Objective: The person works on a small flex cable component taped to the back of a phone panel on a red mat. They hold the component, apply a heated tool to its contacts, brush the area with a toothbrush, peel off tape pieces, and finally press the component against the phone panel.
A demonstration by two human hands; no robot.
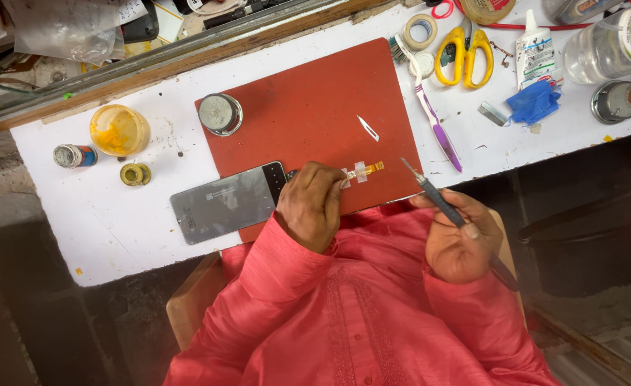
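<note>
The left hand (313,204) is pressing down with curled fingers on the end of a grey phone panel (222,202) lying half on the red mat (315,107), its fingertips pinning a taped orange flex strip (364,170), while the right hand (458,243) is pinching a thin dark knife tool (437,196) between thumb and fingers, its tip hovering just beside that strip. Farther back on the white table (115,229) are sitting a white glue bottle with a striped label (534,53), yellow scissors (464,56) and a yellow jar (119,130).
</note>
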